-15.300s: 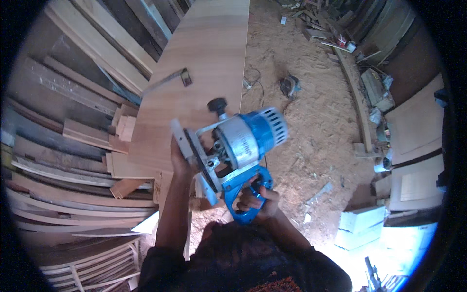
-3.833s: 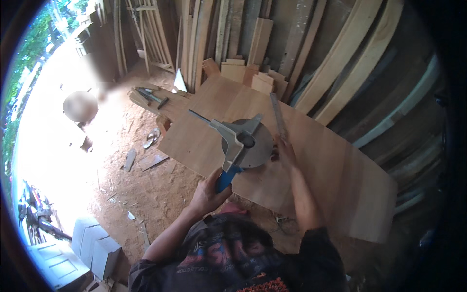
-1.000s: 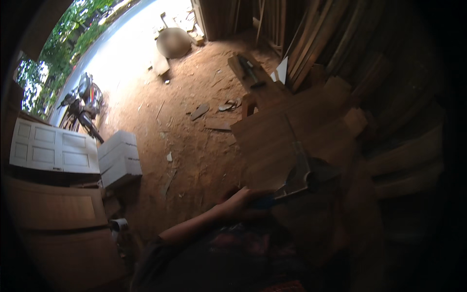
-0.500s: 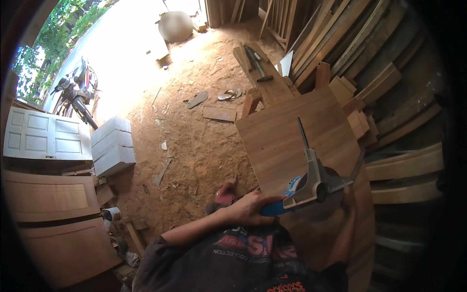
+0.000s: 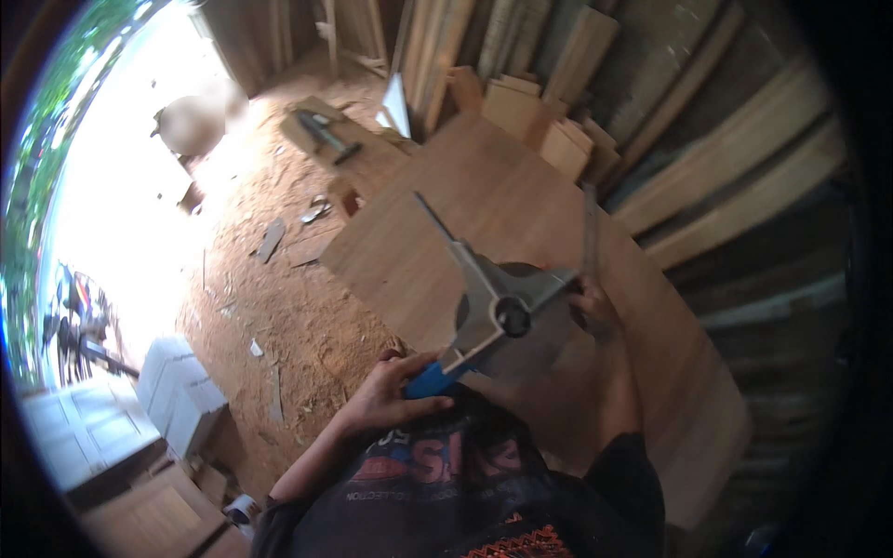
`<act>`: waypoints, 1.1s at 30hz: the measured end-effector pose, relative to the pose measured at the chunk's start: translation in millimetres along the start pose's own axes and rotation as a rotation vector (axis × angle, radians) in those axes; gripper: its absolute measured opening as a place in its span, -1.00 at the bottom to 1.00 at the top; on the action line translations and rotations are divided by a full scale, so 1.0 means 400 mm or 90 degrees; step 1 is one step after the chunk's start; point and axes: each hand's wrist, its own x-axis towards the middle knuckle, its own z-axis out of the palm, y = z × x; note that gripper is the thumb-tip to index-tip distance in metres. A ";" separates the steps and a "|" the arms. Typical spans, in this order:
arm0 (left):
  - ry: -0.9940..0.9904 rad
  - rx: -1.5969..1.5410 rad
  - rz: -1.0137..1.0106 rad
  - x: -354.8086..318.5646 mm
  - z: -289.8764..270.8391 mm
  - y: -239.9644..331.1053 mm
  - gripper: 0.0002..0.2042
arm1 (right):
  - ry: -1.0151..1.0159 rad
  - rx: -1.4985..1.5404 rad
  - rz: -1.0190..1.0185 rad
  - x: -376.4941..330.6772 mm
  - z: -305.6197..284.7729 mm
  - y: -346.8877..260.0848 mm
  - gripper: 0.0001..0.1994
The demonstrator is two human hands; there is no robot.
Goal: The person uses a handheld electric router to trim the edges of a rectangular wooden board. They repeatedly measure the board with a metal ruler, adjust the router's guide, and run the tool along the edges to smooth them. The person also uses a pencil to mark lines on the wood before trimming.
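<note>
Left hand (image 5: 395,391): I have it wrapped round the blue handle (image 5: 433,380) of the power tool (image 5: 493,279).
Power tool: over the wooden board (image 5: 419,223), between its long edges.
Right hand (image 5: 596,303): by the tool's grey arm; I cannot tell its grip.
Metal strip (image 5: 590,223): just beside my right hand, near the board's right edge.

The power tool (image 5: 507,321) was between the left hand (image 5: 391,391) and the right hand (image 5: 595,302), above the panel (image 5: 521,200). Past the panel's far left edge, a hammer (image 5: 347,152) lay on planks (image 5: 374,169); boards (image 5: 730,158) stood to the right (a door (image 5: 88,432) was off left).
</note>
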 end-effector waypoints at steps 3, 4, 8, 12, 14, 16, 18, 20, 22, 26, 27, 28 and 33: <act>-0.061 -0.150 0.020 0.015 -0.043 -0.026 -0.29 | 0.006 0.146 -0.069 0.024 0.023 0.030 -0.56; -0.090 -0.243 0.068 0.030 -0.063 -0.038 -0.30 | -0.004 0.181 -0.104 0.037 0.030 0.045 -0.55; 0.075 -0.183 0.008 0.160 -0.090 -0.096 -0.42 | 0.022 0.100 -0.083 0.031 0.033 0.087 -0.50; 0.060 -0.177 -0.011 0.357 -0.055 -0.133 -0.49 | 0.175 0.336 -0.157 -0.069 0.141 0.146 -0.58; 0.031 -0.200 -0.063 0.422 -0.034 -0.153 -0.47 | 0.275 0.424 -0.168 -0.135 0.217 0.182 -0.61; -0.015 -0.247 -0.081 0.476 -0.002 -0.172 -0.47 | 0.335 0.511 -0.151 -0.175 0.305 0.216 -0.60; -0.049 -0.272 -0.081 0.510 0.019 -0.187 -0.48 | 0.356 0.594 -0.136 -0.178 0.382 0.238 -0.59; -0.072 -0.285 -0.067 0.525 0.032 -0.199 -0.48 | 0.350 0.662 -0.125 -0.158 0.433 0.250 -0.57; -0.094 -0.293 -0.057 0.527 0.043 -0.206 -0.49 | 0.342 0.705 -0.116 -0.138 0.463 0.257 -0.55; -0.127 -0.308 -0.032 0.523 0.060 -0.207 -0.49 | 0.332 0.725 -0.098 -0.120 0.484 0.264 -0.52; -0.133 -0.310 -0.024 0.523 0.061 -0.207 -0.50 | 0.334 0.722 -0.094 -0.121 0.485 0.265 -0.52; -0.140 -0.312 -0.017 0.523 0.065 -0.208 -0.50 | 0.334 0.717 -0.088 -0.122 0.486 0.268 -0.51; -0.172 -0.328 0.027 0.515 0.062 -0.222 -0.50 | 0.351 0.674 -0.069 -0.133 0.485 0.276 -0.47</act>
